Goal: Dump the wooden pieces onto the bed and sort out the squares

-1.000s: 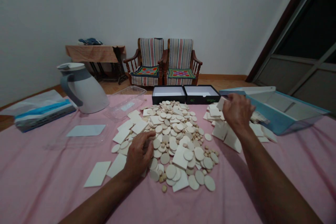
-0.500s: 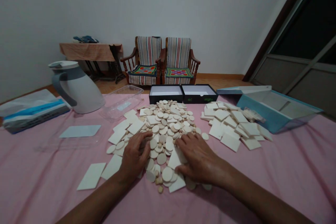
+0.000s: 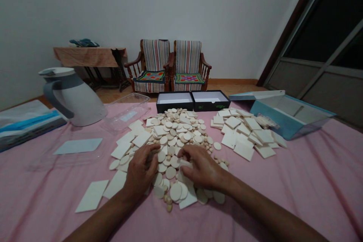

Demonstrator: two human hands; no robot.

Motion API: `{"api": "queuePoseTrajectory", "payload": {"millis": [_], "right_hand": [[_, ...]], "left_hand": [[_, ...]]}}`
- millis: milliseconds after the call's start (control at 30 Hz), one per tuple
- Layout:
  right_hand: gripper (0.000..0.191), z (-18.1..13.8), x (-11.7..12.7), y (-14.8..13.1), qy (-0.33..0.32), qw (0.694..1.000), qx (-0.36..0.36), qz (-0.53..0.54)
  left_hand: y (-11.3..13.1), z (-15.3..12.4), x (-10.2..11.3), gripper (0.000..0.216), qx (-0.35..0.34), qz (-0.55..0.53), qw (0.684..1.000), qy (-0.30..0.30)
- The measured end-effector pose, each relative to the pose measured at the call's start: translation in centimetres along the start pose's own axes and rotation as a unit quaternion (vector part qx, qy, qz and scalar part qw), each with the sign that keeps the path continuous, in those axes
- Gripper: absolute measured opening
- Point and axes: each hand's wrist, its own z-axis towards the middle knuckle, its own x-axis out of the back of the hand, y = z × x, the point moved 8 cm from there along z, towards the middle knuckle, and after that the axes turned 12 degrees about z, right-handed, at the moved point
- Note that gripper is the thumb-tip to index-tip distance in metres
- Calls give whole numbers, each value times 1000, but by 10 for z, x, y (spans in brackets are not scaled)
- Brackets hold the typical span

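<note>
A heap of pale round discs [image 3: 170, 172] lies between my hands, mixed with square tiles and small wooden pieces. My right hand [image 3: 200, 168] pinches a pale square tile [image 3: 185, 164] between thumb and fingers, just above the near part of the heap. My left hand [image 3: 141, 168] rests at the heap's left side, fingers loosely curved and thumb apart, with nothing visible held. Under its wrist a square tile [image 3: 115, 184] is partly covered. Another square tile [image 3: 92, 196] lies flat farther left on the pink cloth [image 3: 136, 221].
Square tiles [image 3: 244, 150] are piled on the right, beside a blue open box [image 3: 289, 121]. Two black trays [image 3: 174, 106] stand behind the heap. At left are a white jug [image 3: 82, 102], clear plastic trays [image 3: 129, 111] and a plastic packet [image 3: 28, 124]. Two chairs [image 3: 154, 56] stand beyond.
My right hand has closed on a square tile and lifted it slightly, shifting away from the heap's right side. My left hand stays about in place. The view has turned slightly right.
</note>
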Motion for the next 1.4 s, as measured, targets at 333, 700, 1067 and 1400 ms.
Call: {"api": "queuePoseTrajectory", "payload": {"millis": [333, 700, 1067, 1400], "right_hand": [[15, 19, 87, 65, 225, 962, -40, 149], [20, -12, 63, 4, 4, 999, 50, -19], [44, -38, -33, -18, -196, 966, 75, -149], [47, -19, -22, -3, -118, 992, -5, -46]], "left_hand": [[1, 0, 0, 23, -4, -1, 1000, -1], [1, -1, -2, 23, 8, -9, 1000, -7], [5, 1, 0, 21, -2, -13, 1000, -4], [5, 0, 0, 21, -11, -12, 1000, -2]]}}
